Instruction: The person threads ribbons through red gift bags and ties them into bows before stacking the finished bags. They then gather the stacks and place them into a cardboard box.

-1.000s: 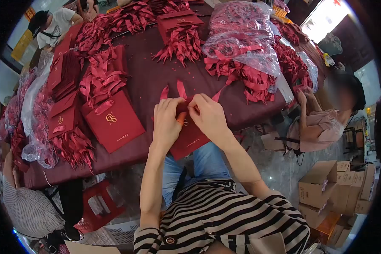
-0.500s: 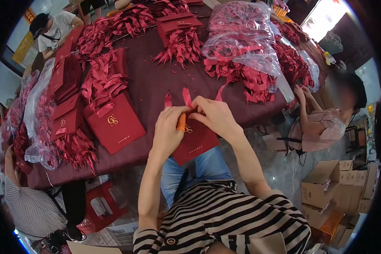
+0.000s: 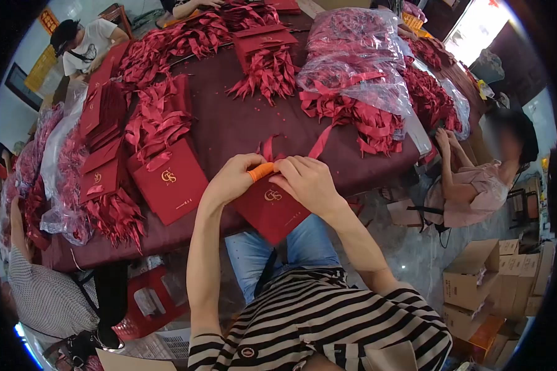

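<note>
Red bag, just below left grip, right grip

The red bag looks like smooth, matt paper with a gold print, the ribbons satiny cloth, the desk cover low-sheen fabric, the sack glossy, crinkled clear plastic, the boxes dull cardboard.

Top of the red bag, partly hidden
The left hand and right hand cover it, so what their fingertips pinch can't be seen. Below the grip, the little words are too small to read. Far right of it, a person's head is blurry. Far above it, another person's arm gets cut off.
</note>
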{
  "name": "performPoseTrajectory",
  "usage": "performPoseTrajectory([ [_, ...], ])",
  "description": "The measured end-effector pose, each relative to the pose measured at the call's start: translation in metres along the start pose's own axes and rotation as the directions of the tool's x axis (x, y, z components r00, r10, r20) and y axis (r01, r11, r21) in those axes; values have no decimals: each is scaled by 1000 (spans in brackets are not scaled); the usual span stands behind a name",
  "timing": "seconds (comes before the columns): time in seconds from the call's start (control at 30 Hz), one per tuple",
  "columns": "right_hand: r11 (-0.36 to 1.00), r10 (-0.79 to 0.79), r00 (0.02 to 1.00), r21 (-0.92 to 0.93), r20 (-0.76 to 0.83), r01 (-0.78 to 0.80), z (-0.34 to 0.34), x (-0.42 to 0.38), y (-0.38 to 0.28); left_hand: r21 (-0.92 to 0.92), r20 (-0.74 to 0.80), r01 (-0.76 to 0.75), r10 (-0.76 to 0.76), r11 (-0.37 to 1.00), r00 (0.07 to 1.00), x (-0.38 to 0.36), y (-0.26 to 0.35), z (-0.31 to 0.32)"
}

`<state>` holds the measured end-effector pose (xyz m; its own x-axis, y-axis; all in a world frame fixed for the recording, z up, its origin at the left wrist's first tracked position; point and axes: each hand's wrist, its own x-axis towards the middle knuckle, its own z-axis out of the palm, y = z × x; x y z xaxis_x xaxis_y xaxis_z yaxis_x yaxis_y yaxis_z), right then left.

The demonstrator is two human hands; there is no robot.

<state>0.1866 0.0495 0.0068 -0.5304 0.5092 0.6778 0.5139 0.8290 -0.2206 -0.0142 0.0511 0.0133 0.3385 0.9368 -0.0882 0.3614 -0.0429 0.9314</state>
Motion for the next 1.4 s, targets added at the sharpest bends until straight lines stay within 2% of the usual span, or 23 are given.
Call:
performPoseTrajectory([
  [0.1, 999, 44, 998, -33, 40, -43, 1, -1, 2, 8, -61, -27, 27, 1000, 998, 0, -5, 4],
  [0.17, 994, 75, 995, 71, 72, -80, 3, -4, 7, 47, -125, -57, 62, 997, 990, 1, -5, 8],
  [0.23, 995, 83, 993, 43, 85, -87, 4, -3, 10, 158, -352, -99, 150, 982, 924, 3, -6, 11],
  [0.27, 996, 90, 991, 14, 97, -92, 5, -3, 11, 81, -448, -87, 114, 993, 887, 8, -13, 10],
  [0.33, 989, 139, 985, 41, 102, -144, 22, -16, 21, 229, -645, -16, 164, 973, 746, 12, -19, 2],
  [0.4, 995, 95, 991, 17, 91, -97, 27, -20, 24, 156, -658, 25, 85, 988, 748, 14, -27, -1],
  [0.47, 993, 118, 984, 10, 133, -121, 28, -23, 27, 444, -673, -93, 400, 891, 622, 19, -39, 0],
  [0.5, 990, 140, 974, 3, 176, -143, 29, -23, 28, 447, -672, -93, 403, 890, 622, 18, -33, -1],
  [0.57, 985, 162, 975, 30, 151, -168, 21, -14, 25, 163, -608, -31, 125, 986, 784, 12, -13, -1],
  [0.6, 980, 182, 975, 56, 128, -191, 17, -10, 24, 109, -482, -48, 95, 993, 871, 13, -24, -14],
  [0.63, 957, 234, 947, 121, 221, -265, 11, -8, 25, 111, -486, -49, 98, 993, 868, 14, -25, -20],
  [0.7, 967, 212, 957, 102, 200, -235, 2, 0, 20, -26, -162, -96, 91, 995, 983, 12, -23, -26],
  [0.73, 974, 195, 964, 77, 179, -211, -1, 3, 18, -50, -62, -121, 118, 991, 991, 11, -19, -25],
  [0.8, 979, 159, 956, 82, 246, -184, 0, 4, 16, 10, -100, -205, 205, 979, 974, 14, -13, -6],
  [0.83, 984, 121, 942, 88, 314, -156, 0, 4, 14, 72, -107, -125, 132, 990, 985, 17, -12, -4],
  [0.87, 986, 151, 941, 15, 304, -164, 6, 0, 13, 70, -101, -130, 137, 989, 985, 20, -14, -2],
  [0.93, 978, 202, 937, -2, 286, -210, 10, -7, 8, 127, -141, 45, -27, 991, 990, 25, -19, 2],
  [1.07, 963, 262, 930, -11, 259, -268, 7, -18, 3, 132, -222, 49, -19, 990, 975, 28, -23, 2],
  [1.13, 958, 279, 923, -11, 267, -286, 7, -20, 2, -64, -470, 114, -131, 991, 873, 30, -22, -3],
  [1.17, 964, 264, 938, -55, 223, -258, 8, -21, 0, -64, -466, 113, -130, 991, 875, 32, -21, 1],
  [1.23, 966, 252, 951, -102, 179, -237, 10, -22, 0, 302, -676, 7, 209, 953, 707, 33, -18, 14],
  [1.3, 983, 182, 969, -39, 166, -178, 13, -21, 3, 320, -704, -2, 239, 947, 669, 34, -24, 19],
  [1.4, 976, 212, 951, 7, 224, -220, 12, -27, 1, 357, -820, -29, 328, 934, 468, 33, -29, 22],
])
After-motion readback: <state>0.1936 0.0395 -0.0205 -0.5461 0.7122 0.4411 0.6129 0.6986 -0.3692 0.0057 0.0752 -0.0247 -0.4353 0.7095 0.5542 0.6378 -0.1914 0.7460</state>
